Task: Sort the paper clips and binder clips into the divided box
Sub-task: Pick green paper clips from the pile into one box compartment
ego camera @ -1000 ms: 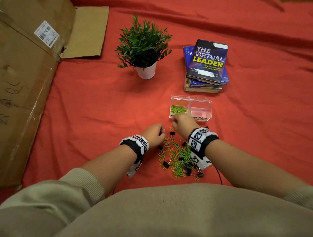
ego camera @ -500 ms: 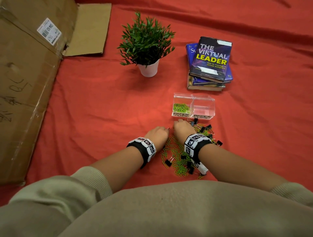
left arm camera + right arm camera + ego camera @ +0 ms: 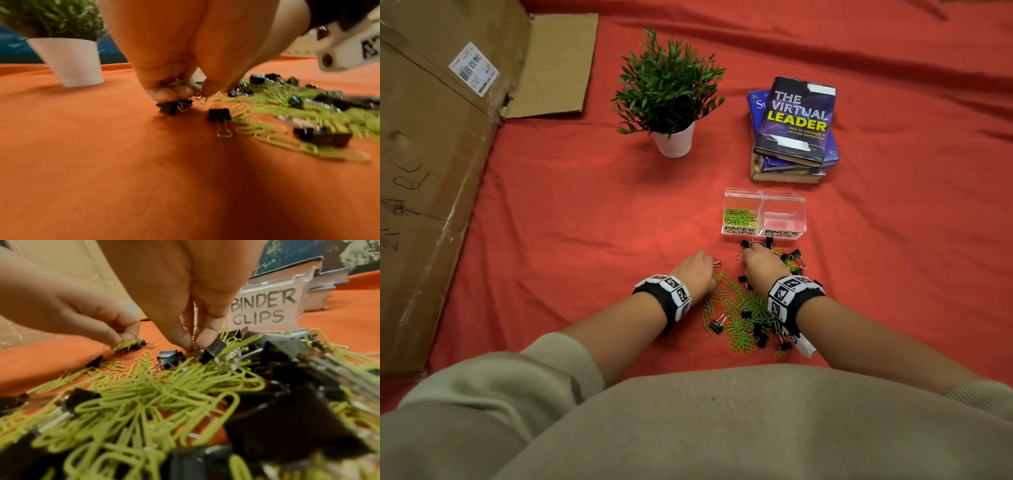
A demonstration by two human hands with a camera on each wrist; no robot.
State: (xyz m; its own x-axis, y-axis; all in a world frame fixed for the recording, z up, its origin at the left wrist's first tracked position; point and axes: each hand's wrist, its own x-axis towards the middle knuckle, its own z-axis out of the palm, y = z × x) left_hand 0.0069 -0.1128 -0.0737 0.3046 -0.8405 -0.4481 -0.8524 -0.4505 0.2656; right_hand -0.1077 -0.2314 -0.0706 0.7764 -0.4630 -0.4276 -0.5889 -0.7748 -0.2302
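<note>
A clear divided box (image 3: 763, 202) stands on the red cloth. Its left cell, labelled PAPER CLIPS, holds green paper clips (image 3: 739, 216); nothing shows in the BINDER CLIPS cell (image 3: 784, 219). Just in front lies a mixed pile (image 3: 746, 308) of green paper clips and black binder clips. My left hand (image 3: 709, 269) is at the pile's left edge and pinches a black binder clip (image 3: 174, 105) together with some green paper clips (image 3: 123, 344). My right hand (image 3: 194, 344) is at the pile's far side near the box, its thumb and finger pinching the wire handle of a black binder clip (image 3: 212, 348).
A potted plant (image 3: 671, 99) stands beyond the hands, and a stack of books (image 3: 794, 130) lies behind the box. Flattened cardboard (image 3: 431, 171) covers the left side. Red cloth stretches to the right of the pile.
My right hand has drawn back a little from the box front onto the pile. The left hand has stayed at the pile's left edge. The head view has shifted slightly.
</note>
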